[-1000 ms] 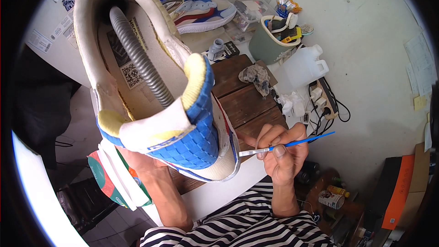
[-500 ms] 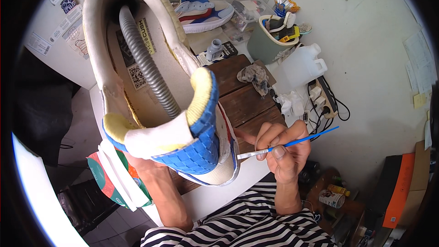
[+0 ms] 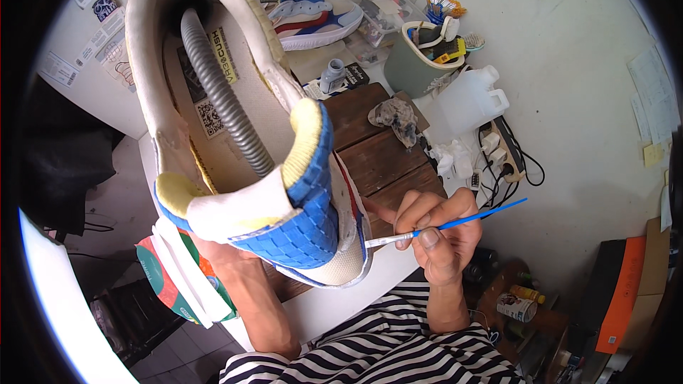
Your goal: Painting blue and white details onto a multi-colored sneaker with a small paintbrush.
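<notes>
A sneaker (image 3: pixel 284 245) with blue woven panels, cream lining and yellow collar padding fills the middle, held up close above the table. A grey coiled shoe stretcher (image 3: pixel 224 99) runs lengthwise inside it. My left hand (image 3: pixel 222 250) supports the shoe from beneath; most of its fingers are hidden behind it. Between thumb and fingers, my right hand (image 3: pixel 448 238) pinches a thin blue paintbrush (image 3: pixel 498 210). The brush's pale flat tip meets the shoe's right edge, beside the beige mesh part.
Behind lie a brown wooden board (image 3: pixel 388 160), a stained rag (image 3: pixel 397 119), a small paint bottle (image 3: pixel 332 76) and another sneaker (image 3: pixel 313 21). Farther right stand a green bin (image 3: pixel 413 71), a translucent jug (image 3: pixel 466 103) and a power strip (image 3: pixel 506 149) with cables. A striped garment covers my lap.
The shoe has shifted slightly left and tilted a little. The right hand has moved slightly left, bringing the brush tip from just beside the shoe's edge onto it.
</notes>
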Demonstrator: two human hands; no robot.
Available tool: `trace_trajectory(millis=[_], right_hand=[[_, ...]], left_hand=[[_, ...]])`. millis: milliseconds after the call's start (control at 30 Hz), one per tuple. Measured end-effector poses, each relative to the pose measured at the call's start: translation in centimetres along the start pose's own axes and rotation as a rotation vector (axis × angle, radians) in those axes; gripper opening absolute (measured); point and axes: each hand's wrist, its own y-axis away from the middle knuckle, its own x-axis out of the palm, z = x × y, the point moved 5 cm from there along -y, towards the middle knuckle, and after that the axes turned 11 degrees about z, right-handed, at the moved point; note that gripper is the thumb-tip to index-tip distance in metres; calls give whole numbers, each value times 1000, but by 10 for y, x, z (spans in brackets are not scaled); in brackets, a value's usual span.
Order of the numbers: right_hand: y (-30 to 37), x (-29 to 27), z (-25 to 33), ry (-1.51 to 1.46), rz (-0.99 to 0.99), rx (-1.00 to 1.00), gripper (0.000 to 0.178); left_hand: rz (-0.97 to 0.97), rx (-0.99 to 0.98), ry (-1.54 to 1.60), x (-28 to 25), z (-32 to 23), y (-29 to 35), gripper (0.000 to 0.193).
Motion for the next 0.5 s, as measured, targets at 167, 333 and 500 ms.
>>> trace_trajectory(millis=[167, 333, 500], right_hand=[[1, 0, -2, -22, -15, -4, 15], [1, 1, -1, -27, -13, -9, 16], [0, 0, 0, -53, -55, -19, 16]], left_hand=[[-41, -49, -2, 7, 0, 4, 53], [-84, -86, -12, 14, -1, 3, 56], [-128, -130, -21, 22, -2, 2, 59]])
